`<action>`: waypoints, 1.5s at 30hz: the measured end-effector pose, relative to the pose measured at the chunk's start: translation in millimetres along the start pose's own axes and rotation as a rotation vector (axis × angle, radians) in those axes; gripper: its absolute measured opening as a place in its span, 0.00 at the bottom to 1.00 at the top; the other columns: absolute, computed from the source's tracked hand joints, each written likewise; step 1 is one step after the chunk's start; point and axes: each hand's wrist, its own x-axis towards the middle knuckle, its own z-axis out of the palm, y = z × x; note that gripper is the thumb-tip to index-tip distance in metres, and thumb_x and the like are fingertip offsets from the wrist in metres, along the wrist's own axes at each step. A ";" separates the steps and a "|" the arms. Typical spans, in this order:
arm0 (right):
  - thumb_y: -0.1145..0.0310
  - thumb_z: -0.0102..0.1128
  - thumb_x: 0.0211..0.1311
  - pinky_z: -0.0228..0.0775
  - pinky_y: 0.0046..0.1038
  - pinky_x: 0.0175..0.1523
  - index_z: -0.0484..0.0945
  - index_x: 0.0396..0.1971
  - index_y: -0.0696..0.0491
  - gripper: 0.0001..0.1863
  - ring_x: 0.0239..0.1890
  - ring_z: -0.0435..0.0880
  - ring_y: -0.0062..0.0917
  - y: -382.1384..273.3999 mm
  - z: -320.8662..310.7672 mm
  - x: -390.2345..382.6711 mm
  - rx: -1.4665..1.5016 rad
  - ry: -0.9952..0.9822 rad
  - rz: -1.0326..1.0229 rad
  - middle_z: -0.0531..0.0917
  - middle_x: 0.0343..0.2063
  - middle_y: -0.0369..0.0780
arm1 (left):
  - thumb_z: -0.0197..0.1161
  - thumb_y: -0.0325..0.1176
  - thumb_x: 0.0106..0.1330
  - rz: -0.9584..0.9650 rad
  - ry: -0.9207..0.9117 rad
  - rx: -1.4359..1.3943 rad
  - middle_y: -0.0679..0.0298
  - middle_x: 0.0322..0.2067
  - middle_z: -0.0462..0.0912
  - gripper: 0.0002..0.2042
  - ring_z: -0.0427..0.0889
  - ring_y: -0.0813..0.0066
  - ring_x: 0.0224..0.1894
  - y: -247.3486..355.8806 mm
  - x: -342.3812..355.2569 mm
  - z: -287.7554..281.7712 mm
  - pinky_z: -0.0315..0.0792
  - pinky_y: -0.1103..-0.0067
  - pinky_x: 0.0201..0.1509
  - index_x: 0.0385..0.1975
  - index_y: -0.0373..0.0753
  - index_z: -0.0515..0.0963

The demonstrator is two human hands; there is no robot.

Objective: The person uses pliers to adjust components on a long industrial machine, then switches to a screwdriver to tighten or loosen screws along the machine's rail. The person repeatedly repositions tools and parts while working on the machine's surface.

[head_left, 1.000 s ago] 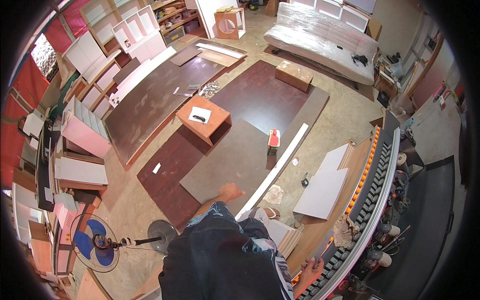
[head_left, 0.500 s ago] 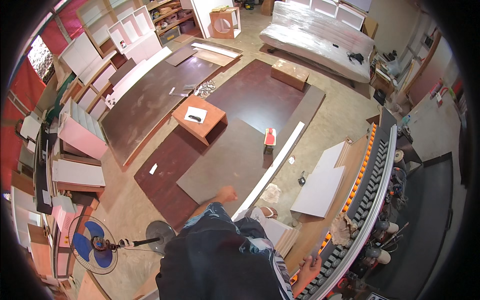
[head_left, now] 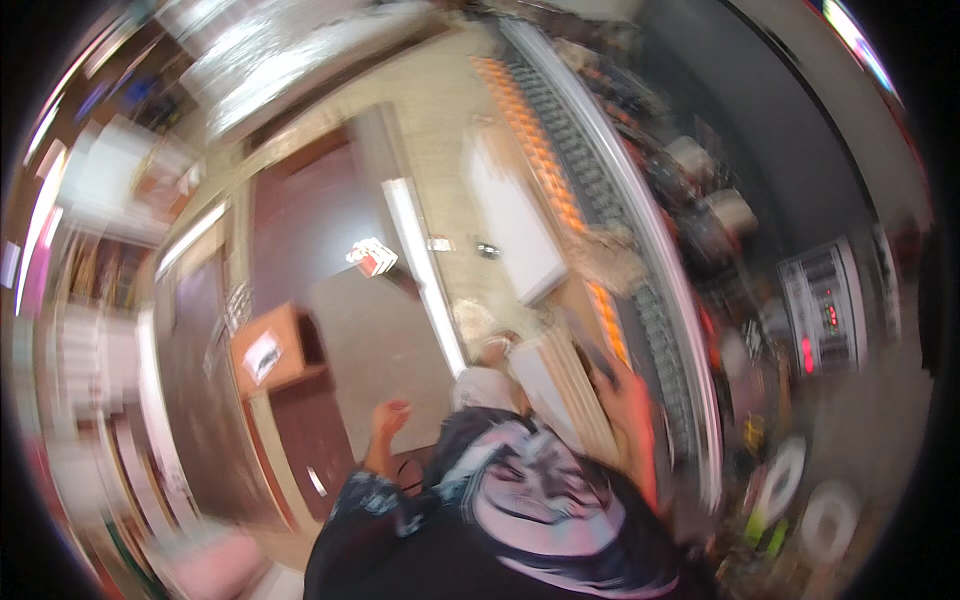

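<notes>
The whole view is smeared by motion. My left hand (head_left: 392, 415) hangs in the air over a grey-brown panel (head_left: 375, 350) lying on the floor, its fingers loosely apart and nothing visible in them. My right hand (head_left: 632, 405) is at the side of a long machine with orange rollers (head_left: 545, 150) and dark rollers (head_left: 652, 350). A dark, narrow, flat piece (head_left: 598, 362) shows at its fingertips; blur hides whether the fingers grip it. Beside that hand lies a stack of pale boards (head_left: 565, 390).
A white board (head_left: 515, 220) leans along the machine. Left of centre stands an orange-brown wooden box (head_left: 268, 345) with a paper on top. A long white strip (head_left: 425, 275) and a red-and-white item (head_left: 372, 257) lie on the panels. Right of the machine is a lit control panel (head_left: 825, 308).
My view has swung right, so floor panels and box shift left and the control panel appears. The fan has left view. My right hand now appears farther forward along the machine, beside the board stack.
</notes>
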 end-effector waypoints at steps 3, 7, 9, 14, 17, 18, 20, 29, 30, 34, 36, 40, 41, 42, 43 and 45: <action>0.72 0.60 0.64 0.78 0.47 0.52 0.82 0.60 0.51 0.23 0.49 0.87 0.53 10.9 -11.3 -24.9 -0.102 -0.005 0.112 0.87 0.45 0.55 | 0.71 0.38 0.66 -0.048 -0.103 0.150 0.59 0.36 0.90 0.15 0.88 0.70 0.34 16.2 -21.8 -15.6 0.81 0.72 0.38 0.48 0.36 0.86; 0.72 0.60 0.69 0.82 0.44 0.47 0.79 0.63 0.50 0.23 0.43 0.91 0.44 -0.2 -28.9 -53.9 -0.027 -0.122 0.362 0.89 0.45 0.51 | 0.69 0.42 0.67 -0.145 -0.070 0.356 0.55 0.42 0.86 0.21 0.86 0.64 0.38 47.0 -17.7 -18.0 0.80 0.69 0.42 0.53 0.33 0.79; 0.73 0.58 0.70 0.83 0.39 0.43 0.78 0.64 0.51 0.23 0.40 0.92 0.39 42.0 -6.7 -85.4 -0.010 0.004 0.268 0.90 0.42 0.48 | 0.69 0.44 0.67 -0.115 -0.077 0.449 0.52 0.44 0.83 0.24 0.85 0.61 0.40 72.6 -13.7 -3.3 0.80 0.67 0.44 0.55 0.32 0.76; 0.76 0.54 0.74 0.83 0.30 0.40 0.69 0.72 0.52 0.28 0.36 0.89 0.25 23.6 -27.6 -132.9 1.011 0.136 0.341 0.88 0.45 0.42 | 0.67 0.49 0.68 0.190 -0.050 0.581 0.47 0.51 0.78 0.32 0.83 0.54 0.46 141.4 14.9 40.2 0.78 0.63 0.49 0.61 0.28 0.68; 0.76 0.55 0.75 0.82 0.24 0.35 0.62 0.79 0.50 0.34 0.33 0.87 0.22 6.9 -67.9 -153.8 0.944 0.241 0.488 0.87 0.48 0.42 | 0.66 0.52 0.69 0.506 -0.056 0.614 0.43 0.55 0.74 0.37 0.82 0.49 0.49 211.3 28.3 126.7 0.78 0.60 0.52 0.65 0.26 0.63; 0.75 0.55 0.75 0.80 0.21 0.31 0.60 0.80 0.49 0.35 0.32 0.87 0.19 6.5 -82.1 -162.3 0.870 0.327 0.483 0.87 0.48 0.40 | 0.66 0.53 0.69 0.609 -0.058 0.605 0.42 0.56 0.73 0.39 0.81 0.47 0.50 236.6 30.7 162.3 0.77 0.59 0.53 0.66 0.26 0.61; 0.76 0.53 0.76 0.80 0.21 0.31 0.61 0.80 0.48 0.34 0.31 0.86 0.17 15.8 -106.3 -180.7 0.688 0.527 0.433 0.88 0.49 0.39 | 0.65 0.55 0.70 0.787 -0.028 0.570 0.40 0.59 0.71 0.42 0.80 0.44 0.52 284.2 32.2 235.2 0.77 0.57 0.56 0.68 0.24 0.58; 0.77 0.60 0.70 0.79 0.29 0.35 0.85 0.61 0.51 0.21 0.32 0.89 0.25 17.9 -155.1 -225.8 -0.153 0.855 0.695 0.92 0.41 0.44 | 0.62 0.60 0.72 0.558 0.459 0.622 0.35 0.69 0.63 0.55 0.80 0.38 0.57 390.6 -60.7 508.9 0.77 0.52 0.58 0.79 0.22 0.39; 0.77 0.61 0.70 0.80 0.31 0.37 0.86 0.59 0.51 0.20 0.32 0.89 0.29 18.0 -158.1 -225.8 -0.269 0.824 0.663 0.91 0.41 0.45 | 0.62 0.60 0.72 0.524 0.516 0.641 0.36 0.68 0.64 0.55 0.81 0.41 0.56 389.2 -64.5 519.0 0.78 0.53 0.56 0.79 0.22 0.38; 0.76 0.62 0.66 0.81 0.35 0.43 0.87 0.54 0.50 0.17 0.38 0.89 0.42 32.9 -184.1 -209.1 -0.540 0.762 0.573 0.90 0.43 0.44 | 0.60 0.59 0.72 0.494 0.723 0.673 0.40 0.67 0.65 0.53 0.83 0.48 0.54 385.8 -62.7 541.1 0.78 0.57 0.50 0.80 0.23 0.40; 0.76 0.63 0.65 0.82 0.37 0.44 0.88 0.52 0.50 0.17 0.39 0.89 0.43 43.8 -193.9 -193.1 -0.541 0.716 0.552 0.90 0.43 0.44 | 0.58 0.60 0.73 0.496 0.755 0.689 0.40 0.67 0.66 0.52 0.83 0.49 0.53 381.5 -56.8 546.4 0.78 0.57 0.50 0.80 0.23 0.41; 0.76 0.62 0.67 0.83 0.35 0.45 0.88 0.52 0.51 0.15 0.38 0.90 0.42 79.1 -200.2 -153.2 -0.603 0.564 0.487 0.90 0.43 0.44 | 0.55 0.59 0.73 0.451 0.717 0.693 0.39 0.66 0.67 0.51 0.83 0.48 0.53 389.2 -62.4 542.3 0.79 0.57 0.50 0.79 0.22 0.42; 0.76 0.61 0.67 0.83 0.36 0.45 0.88 0.52 0.50 0.16 0.38 0.90 0.43 86.3 -197.4 -143.8 -0.613 0.539 0.524 0.90 0.44 0.44 | 0.55 0.59 0.73 0.443 0.709 0.693 0.39 0.66 0.67 0.51 0.83 0.47 0.52 390.4 -62.7 542.1 0.79 0.57 0.50 0.79 0.22 0.42; 0.75 0.61 0.67 0.83 0.38 0.45 0.88 0.52 0.50 0.16 0.39 0.89 0.44 92.7 -194.6 -134.4 -0.624 0.513 0.561 0.89 0.44 0.43 | 0.55 0.58 0.74 0.440 0.695 0.704 0.38 0.66 0.67 0.51 0.83 0.47 0.52 391.4 -63.8 543.0 0.80 0.58 0.49 0.79 0.21 0.42; 0.75 0.61 0.66 0.83 0.39 0.45 0.88 0.52 0.49 0.17 0.39 0.89 0.44 98.8 -190.8 -124.2 -0.631 0.486 0.588 0.89 0.44 0.43 | 0.55 0.57 0.74 0.434 0.690 0.712 0.37 0.66 0.67 0.51 0.83 0.47 0.52 393.3 -64.0 541.4 0.81 0.58 0.48 0.79 0.20 0.42; 0.75 0.60 0.65 0.83 0.40 0.45 0.88 0.52 0.48 0.17 0.39 0.89 0.44 109.6 -184.2 -107.1 -0.641 0.446 0.587 0.89 0.44 0.42 | 0.56 0.56 0.74 0.432 0.693 0.729 0.35 0.65 0.66 0.51 0.83 0.47 0.52 396.1 -66.2 536.9 0.83 0.59 0.47 0.78 0.18 0.41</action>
